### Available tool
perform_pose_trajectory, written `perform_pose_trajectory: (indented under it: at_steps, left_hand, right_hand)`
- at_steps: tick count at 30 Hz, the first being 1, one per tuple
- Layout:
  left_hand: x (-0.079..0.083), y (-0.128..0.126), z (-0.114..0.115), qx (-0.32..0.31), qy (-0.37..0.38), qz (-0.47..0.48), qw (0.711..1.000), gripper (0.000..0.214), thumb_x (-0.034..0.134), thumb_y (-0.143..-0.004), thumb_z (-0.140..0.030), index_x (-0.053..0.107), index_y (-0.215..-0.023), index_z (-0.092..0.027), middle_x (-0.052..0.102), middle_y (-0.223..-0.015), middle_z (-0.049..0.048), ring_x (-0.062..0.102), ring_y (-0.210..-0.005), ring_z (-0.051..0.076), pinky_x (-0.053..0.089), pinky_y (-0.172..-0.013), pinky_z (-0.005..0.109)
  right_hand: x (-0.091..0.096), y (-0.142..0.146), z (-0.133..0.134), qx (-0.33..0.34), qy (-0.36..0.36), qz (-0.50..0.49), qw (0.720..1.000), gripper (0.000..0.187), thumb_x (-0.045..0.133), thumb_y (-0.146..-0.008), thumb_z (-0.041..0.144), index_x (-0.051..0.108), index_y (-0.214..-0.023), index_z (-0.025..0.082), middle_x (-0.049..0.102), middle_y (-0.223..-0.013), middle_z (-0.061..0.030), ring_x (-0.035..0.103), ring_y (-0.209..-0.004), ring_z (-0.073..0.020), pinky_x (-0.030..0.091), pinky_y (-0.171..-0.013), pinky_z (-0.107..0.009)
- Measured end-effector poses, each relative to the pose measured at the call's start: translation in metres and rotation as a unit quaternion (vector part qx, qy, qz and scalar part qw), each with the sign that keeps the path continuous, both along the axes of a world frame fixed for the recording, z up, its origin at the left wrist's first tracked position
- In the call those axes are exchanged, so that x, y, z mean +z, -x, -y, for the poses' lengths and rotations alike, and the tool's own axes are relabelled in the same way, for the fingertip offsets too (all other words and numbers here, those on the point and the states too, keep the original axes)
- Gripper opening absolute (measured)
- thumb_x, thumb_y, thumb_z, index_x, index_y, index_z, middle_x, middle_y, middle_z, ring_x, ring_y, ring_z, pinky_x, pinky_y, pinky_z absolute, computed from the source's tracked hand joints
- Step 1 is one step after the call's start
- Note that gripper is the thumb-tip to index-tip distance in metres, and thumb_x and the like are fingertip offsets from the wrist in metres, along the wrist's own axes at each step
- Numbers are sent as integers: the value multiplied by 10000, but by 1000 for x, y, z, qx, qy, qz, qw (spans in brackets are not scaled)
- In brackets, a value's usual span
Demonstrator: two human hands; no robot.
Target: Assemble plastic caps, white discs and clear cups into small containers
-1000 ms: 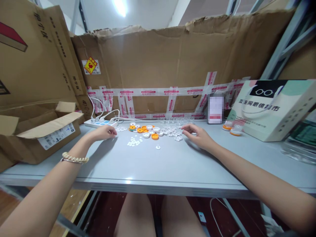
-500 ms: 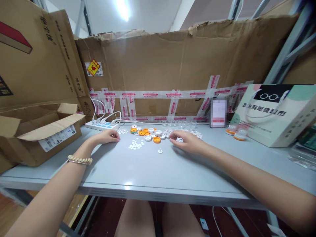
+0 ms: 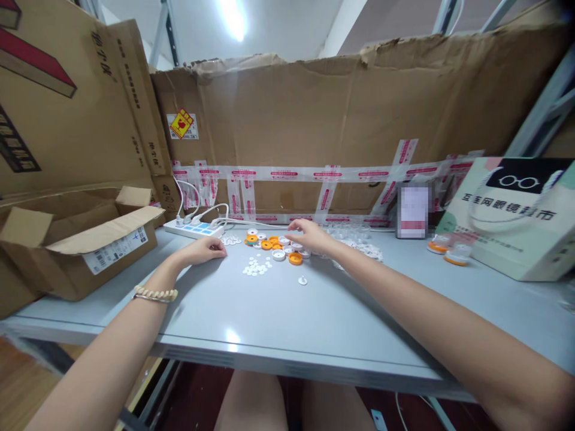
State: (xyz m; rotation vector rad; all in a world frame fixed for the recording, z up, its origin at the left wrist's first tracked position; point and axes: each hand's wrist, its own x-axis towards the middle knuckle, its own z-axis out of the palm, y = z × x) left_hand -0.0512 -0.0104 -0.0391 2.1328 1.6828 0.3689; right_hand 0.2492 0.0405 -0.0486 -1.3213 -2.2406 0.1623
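My right hand [image 3: 309, 235] reaches over a cluster of white and orange round plastic caps, its fingers loosely bent and apart. Its fingertips are just above or touching the white caps at the right of the cluster; I cannot tell which. An orange cap [image 3: 295, 258] and a white cap [image 3: 278, 255] lie at the front. My left hand [image 3: 207, 250] rests on the table with its fingers curled together, and their inner side is hidden. Small white discs [image 3: 256, 267] lie between my hands. A single white piece with a short stem [image 3: 302, 280] sits nearer to me.
A white power strip [image 3: 193, 227] with cables stands behind my left hand. Clear plastic parts [image 3: 348, 230] and white rings [image 3: 366, 251] lie beyond my right forearm. An open carton [image 3: 112, 239] is left; a phone [image 3: 413, 209], orange-based pieces [image 3: 457, 254] and a paper bag [image 3: 507, 215] are right.
My right hand has moved left and away from me, from beside the caps to over them. My left hand stays resting on the table. The whole view has shifted slightly.
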Motion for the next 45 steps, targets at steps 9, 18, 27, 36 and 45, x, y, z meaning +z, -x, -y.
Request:
perform_pose_trajectory:
  at_steps: [9,18,27,36,45]
  left_hand:
    - [-5,-1,1,17,-18,12,1000,305,473,-690,-450,544,-761,-161,571,-710,14,518,-697,168,402,-637,244]
    - [-9,2,-4,16,-19,11,1000,298,470,-706,-442,541,-771,-159,568,-718,19,515,-702,174,403,-639,257]
    - [-7,-2,0,21,-20,-4,1000,294,466,-694,-439,535,-772,-164,577,-764,32,518,-748,187,404,-673,262]
    - [-4,-5,0,18,-16,-7,1000,279,504,-680,-426,556,-754,-162,608,-785,46,533,-757,198,412,-658,259]
    - [-2,-4,2,24,-20,-6,999,300,506,-668,-449,560,-745,-165,604,-760,37,538,-740,192,411,-653,256]
  right_hand:
    - [-1,76,-20,107,-37,126,985,193,615,-758,191,661,-945,204,645,-1034,-77,559,-975,-223,373,-772,-285]
    - [0,86,-19,154,-99,174,967,137,524,-788,140,660,-803,150,641,-930,-107,529,-959,-243,297,-781,-325]
    - [20,54,-4,171,-91,79,978,105,525,-803,133,619,-849,144,622,-1049,-104,571,-950,-192,390,-784,-281]
    - [32,-38,77,256,37,57,964,104,509,-821,252,603,-812,211,677,-957,-33,622,-876,-180,455,-778,-307]
    - [-4,-51,91,282,6,61,958,187,439,-883,252,620,-849,216,630,-1082,-77,582,-1000,-190,459,-838,-353]
